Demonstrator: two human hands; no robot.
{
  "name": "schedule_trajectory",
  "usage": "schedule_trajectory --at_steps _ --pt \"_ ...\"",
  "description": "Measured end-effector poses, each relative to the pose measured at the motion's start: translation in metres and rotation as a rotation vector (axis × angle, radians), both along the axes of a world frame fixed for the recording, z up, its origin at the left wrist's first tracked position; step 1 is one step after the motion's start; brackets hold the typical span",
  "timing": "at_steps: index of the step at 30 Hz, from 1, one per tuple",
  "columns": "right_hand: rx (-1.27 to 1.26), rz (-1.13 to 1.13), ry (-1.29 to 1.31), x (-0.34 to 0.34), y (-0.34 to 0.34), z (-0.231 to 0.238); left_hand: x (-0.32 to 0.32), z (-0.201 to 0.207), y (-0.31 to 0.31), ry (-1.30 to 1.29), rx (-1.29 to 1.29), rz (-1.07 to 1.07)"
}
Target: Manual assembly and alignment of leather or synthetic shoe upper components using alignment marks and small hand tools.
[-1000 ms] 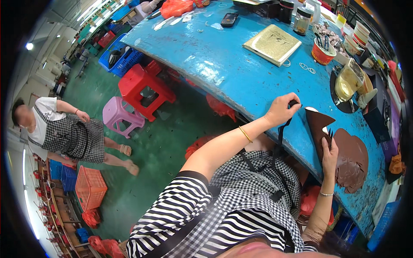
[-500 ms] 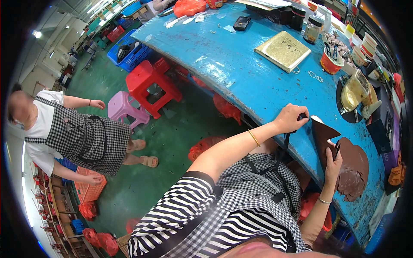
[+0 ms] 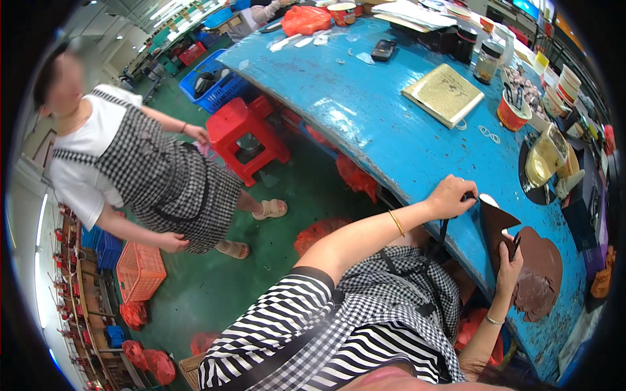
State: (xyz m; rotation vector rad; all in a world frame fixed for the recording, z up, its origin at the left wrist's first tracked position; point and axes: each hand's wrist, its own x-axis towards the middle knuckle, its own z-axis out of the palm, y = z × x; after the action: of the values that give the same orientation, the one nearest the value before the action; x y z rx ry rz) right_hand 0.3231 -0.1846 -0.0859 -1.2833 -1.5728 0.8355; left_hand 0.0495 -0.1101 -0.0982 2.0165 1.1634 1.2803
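Note:
My left hand (image 3: 452, 197) is closed around a small black thing (image 3: 468, 195), mostly hidden by the fingers, above the table's near edge. A dark strap hangs below that hand. Just right of it, a brown leather-like piece (image 3: 497, 225) stands tilted, with a pale patch at its upper tip. My right hand (image 3: 509, 266) grips this piece by its lower right side. A slim black tool (image 3: 516, 242) shows at the right fingers. Beside the right hand, a fanned stack of similar brown pieces (image 3: 540, 274) lies flat on the blue table (image 3: 378, 124).
On the table are a gold-covered book (image 3: 445, 94), a black phone-like device (image 3: 384, 50), a red tub of tools (image 3: 513, 111), a glass jar (image 3: 488, 62) and a yellowish shoe-form-like object (image 3: 546, 156). A person (image 3: 150, 163) stands at left near a red stool (image 3: 244, 140).
The person at left has stepped closer and now covers most of the pink stool. My view has shifted slightly. Both my hands keep nearly the same grip and place.

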Motion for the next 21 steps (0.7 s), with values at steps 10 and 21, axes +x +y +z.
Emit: schedule_trajectory --at_steps 10,21 --pt "-0.053 0.077 0.012 0.002 -0.002 0.002 -0.015 -0.005 -0.027 0.064 0.055 -0.238" --pt "-0.073 0.134 -0.014 -0.004 -0.003 0.014 -0.013 0.003 -0.041 0.093 0.057 -0.125"
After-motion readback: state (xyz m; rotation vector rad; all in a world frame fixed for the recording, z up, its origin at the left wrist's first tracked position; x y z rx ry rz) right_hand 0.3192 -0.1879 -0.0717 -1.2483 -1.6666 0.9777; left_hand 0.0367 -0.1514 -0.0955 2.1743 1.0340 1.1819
